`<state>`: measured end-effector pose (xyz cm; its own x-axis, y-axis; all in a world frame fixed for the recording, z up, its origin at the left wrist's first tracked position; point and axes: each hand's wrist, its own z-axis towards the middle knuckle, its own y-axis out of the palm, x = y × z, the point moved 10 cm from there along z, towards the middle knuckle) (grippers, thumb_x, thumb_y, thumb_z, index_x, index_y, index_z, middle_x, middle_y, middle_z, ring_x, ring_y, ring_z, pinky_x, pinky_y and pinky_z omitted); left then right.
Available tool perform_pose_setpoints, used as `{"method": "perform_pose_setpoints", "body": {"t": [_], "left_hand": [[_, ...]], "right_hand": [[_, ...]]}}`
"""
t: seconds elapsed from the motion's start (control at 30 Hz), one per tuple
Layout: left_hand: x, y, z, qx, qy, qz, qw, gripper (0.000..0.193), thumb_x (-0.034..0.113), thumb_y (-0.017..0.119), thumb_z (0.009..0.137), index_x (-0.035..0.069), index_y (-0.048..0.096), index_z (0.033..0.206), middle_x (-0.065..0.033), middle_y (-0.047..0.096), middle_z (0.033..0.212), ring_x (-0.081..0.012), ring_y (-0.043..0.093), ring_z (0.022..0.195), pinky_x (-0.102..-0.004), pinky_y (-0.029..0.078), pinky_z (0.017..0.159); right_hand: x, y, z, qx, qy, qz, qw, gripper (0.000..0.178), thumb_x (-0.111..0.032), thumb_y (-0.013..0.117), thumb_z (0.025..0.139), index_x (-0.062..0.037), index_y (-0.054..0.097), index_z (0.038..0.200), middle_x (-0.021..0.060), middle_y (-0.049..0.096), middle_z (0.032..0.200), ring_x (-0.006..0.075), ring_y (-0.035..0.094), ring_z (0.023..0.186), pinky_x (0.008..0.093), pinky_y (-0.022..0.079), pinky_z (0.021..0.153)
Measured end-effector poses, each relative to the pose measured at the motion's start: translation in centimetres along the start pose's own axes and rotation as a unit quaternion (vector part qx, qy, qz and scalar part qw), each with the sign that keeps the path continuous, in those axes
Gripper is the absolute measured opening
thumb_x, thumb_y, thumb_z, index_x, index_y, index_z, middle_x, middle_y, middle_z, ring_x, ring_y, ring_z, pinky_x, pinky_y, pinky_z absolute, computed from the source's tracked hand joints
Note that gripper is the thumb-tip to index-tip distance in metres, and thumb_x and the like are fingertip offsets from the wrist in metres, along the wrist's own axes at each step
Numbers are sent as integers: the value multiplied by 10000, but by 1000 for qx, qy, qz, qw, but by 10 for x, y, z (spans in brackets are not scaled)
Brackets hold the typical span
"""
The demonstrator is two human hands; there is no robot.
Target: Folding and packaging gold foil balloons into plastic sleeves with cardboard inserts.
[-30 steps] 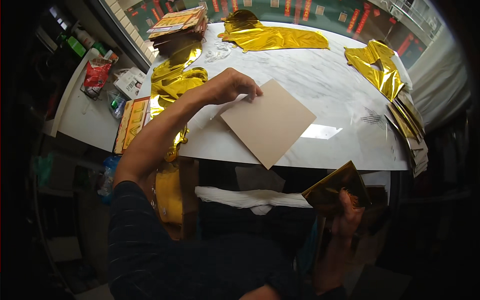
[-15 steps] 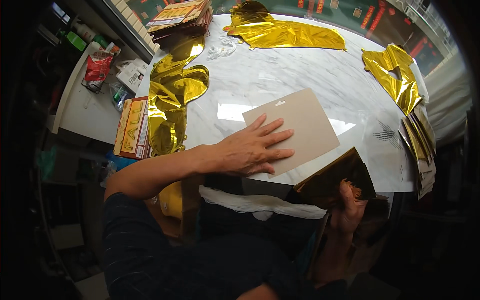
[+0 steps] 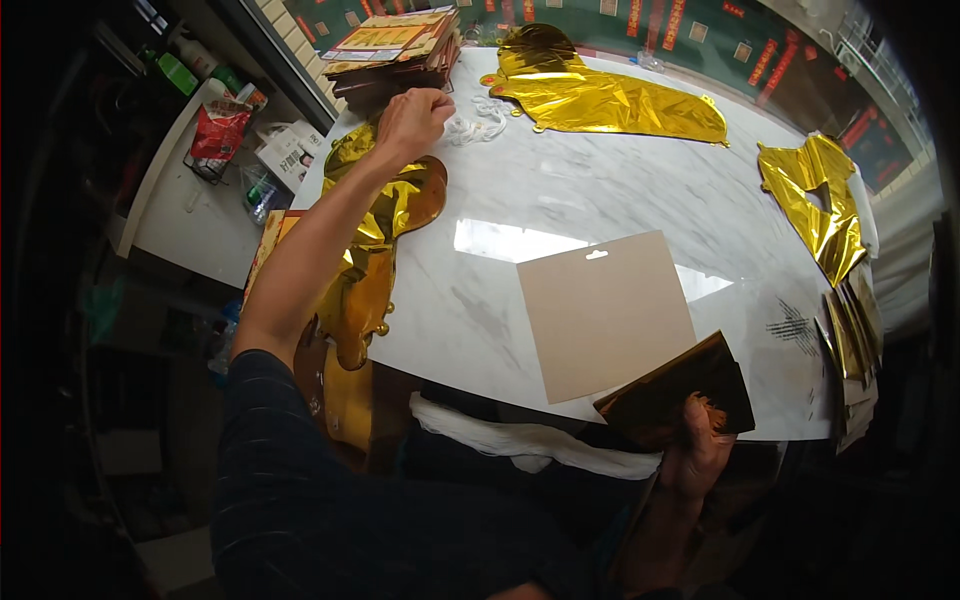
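Note:
Reaching to the far left of the marble-patterned table (image 3: 470, 345), my left hand (image 3: 412, 125) is closed, its fingertips bent together. Whatever they hold, if anything, cannot be made out. Right beside it lie a loose bundle of white ribbon (image 3: 478, 122) and a gold foil balloon (image 3: 415, 195), partly hidden under my left forearm. At the near edge, my right hand (image 3: 697, 455) grips a folded stack of gold foil balloons (image 3: 680, 395), thumb on top. The stack overlaps the near corner of a flat beige cardboard sheet (image 3: 610, 320) with a hang hole at its far edge.
Printed cardboard packages (image 3: 395, 50) are piled at the far left. More flat foil balloons lie at the back (image 3: 620, 95) and right (image 3: 820, 195). Folded packets (image 3: 850, 330) sit along the right edge. A side counter (image 3: 190, 215) holds bottles and bags.
My left hand has left the cardboard sheet and moved up and left to the ribbon. The sheet now lies turned straighter. My right hand still holds the foil stack.

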<state>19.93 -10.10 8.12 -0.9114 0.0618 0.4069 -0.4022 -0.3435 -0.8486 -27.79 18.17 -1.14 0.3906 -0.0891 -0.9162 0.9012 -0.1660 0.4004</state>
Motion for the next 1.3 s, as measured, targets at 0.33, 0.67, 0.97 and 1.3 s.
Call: {"method": "perform_pose_setpoints", "body": {"t": [0.33,0.67,0.97,1.3], "left_hand": [[53,61,25,-83,56,97,990,252,292,831,775,57,827,866,-224,754,890,-387,722,821,-485,577,794],[37,34,30,-242,-131,-360,891,251,254,823,883,21,768,959,5,658,837,-76,578,731,-231,456,680],[171,9,-95,-529,-51,-428,731,190,148,804,860,-17,711,866,-59,664,743,-98,603,635,-224,547,663],[244,112,-165,-656,61,-147,738,181,196,755,793,24,712,755,-34,667,657,-120,649,625,-282,518,576]], "right_hand": [[-2,3,1,-5,-7,1,1000,437,-10,663,952,9,556,1375,115,675,1246,209,664,1122,355,513,1029],[6,-8,-4,21,-9,26,999,424,-6,669,951,7,566,1362,118,677,1239,204,670,1114,351,525,1024],[4,-10,-4,32,20,45,998,304,-55,641,997,-14,601,1296,74,695,1111,157,688,925,288,580,808],[-14,-15,-25,51,26,73,996,330,-23,645,985,-22,606,1313,67,698,1128,156,671,1019,316,545,947]]}}
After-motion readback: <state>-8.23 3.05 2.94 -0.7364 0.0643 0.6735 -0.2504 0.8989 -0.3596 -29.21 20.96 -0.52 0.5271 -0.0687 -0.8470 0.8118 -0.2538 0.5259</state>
